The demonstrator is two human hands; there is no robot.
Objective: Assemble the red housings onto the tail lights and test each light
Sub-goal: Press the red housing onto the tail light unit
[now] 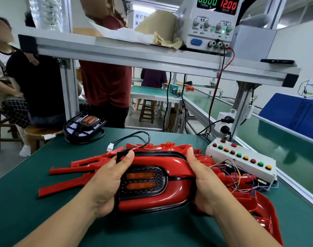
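The left hand (107,179) grips the left end of 1 tail light (143,180), and the right hand (203,184) grips its right end. A red housing (177,168) sits on the light. More red housings (77,166) lie under it on the green table (45,202). A white button box (241,157) is just beside them.

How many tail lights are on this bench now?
2. One red-housed tail light is gripped between the left hand and right hand; one bare black tail light lies at the green table's far left. More may hide under the loose red housings.
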